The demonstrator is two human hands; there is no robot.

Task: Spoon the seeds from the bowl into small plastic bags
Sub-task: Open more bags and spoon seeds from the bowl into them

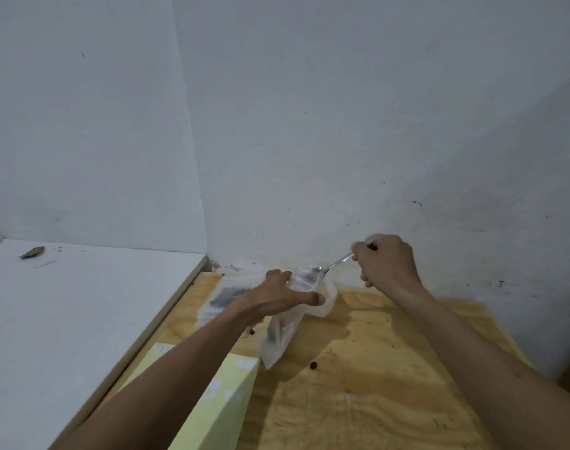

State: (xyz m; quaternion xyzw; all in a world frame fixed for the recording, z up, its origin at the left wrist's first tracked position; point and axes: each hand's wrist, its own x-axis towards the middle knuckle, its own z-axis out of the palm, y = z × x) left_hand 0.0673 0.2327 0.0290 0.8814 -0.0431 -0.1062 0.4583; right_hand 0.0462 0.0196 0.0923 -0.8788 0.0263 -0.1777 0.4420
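Bare plywood (391, 368) rightward; pale-yellow box (225, 394) near left.

Two bare forearms, left hand (278, 295), right hand (386, 263) (no sleeves)

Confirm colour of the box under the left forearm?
Pale yellow-green box with faint white spots; head view, the only view, shows it at bottom centre.
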